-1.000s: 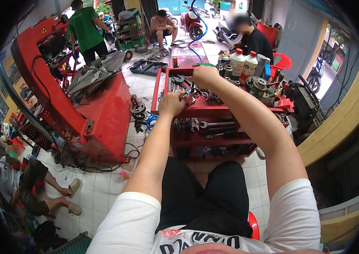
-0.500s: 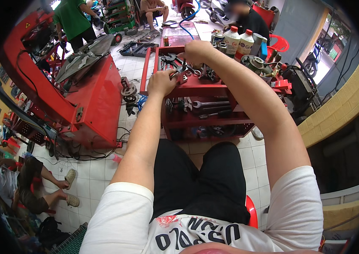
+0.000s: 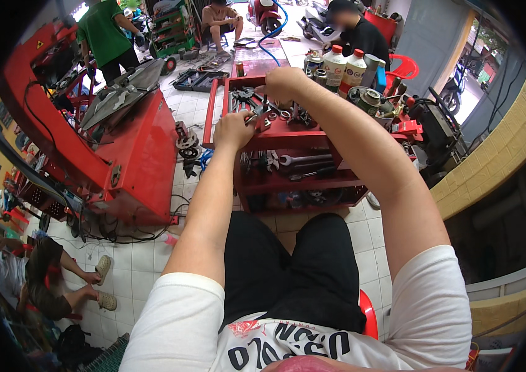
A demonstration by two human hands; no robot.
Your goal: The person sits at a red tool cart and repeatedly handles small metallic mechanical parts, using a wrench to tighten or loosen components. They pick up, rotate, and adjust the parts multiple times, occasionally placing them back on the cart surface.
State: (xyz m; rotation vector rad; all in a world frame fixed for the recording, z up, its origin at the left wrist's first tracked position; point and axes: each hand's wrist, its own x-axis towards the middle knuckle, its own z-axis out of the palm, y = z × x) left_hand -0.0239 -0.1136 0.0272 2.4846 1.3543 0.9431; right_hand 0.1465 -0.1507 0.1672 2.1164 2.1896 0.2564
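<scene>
My left hand (image 3: 234, 129) is closed on a metal tool (image 3: 250, 119) at the front left of the open top drawer of a red tool cart (image 3: 287, 139). My right hand (image 3: 285, 84) is curled above the back of that drawer, around a dark upright piece (image 3: 265, 103) mostly hidden by the fingers; I cannot make out what it is. Pliers (image 3: 242, 95) and small metal rings (image 3: 285, 115) lie in the drawer. Large wrenches (image 3: 304, 160) rest on the shelf below.
A red machine (image 3: 139, 173) stands left. Bottles (image 3: 335, 68) and cans crowd the cart's right, beside black equipment (image 3: 436, 133). A blue hose (image 3: 269, 49) hangs beyond. Several people are around: one in green (image 3: 102, 34), one in black (image 3: 365, 43), one seated lower left (image 3: 52, 279).
The view has tilted, so the surroundings sit higher in the frame than a second ago. My hands stay over the drawer with only slight shifts, still gripping.
</scene>
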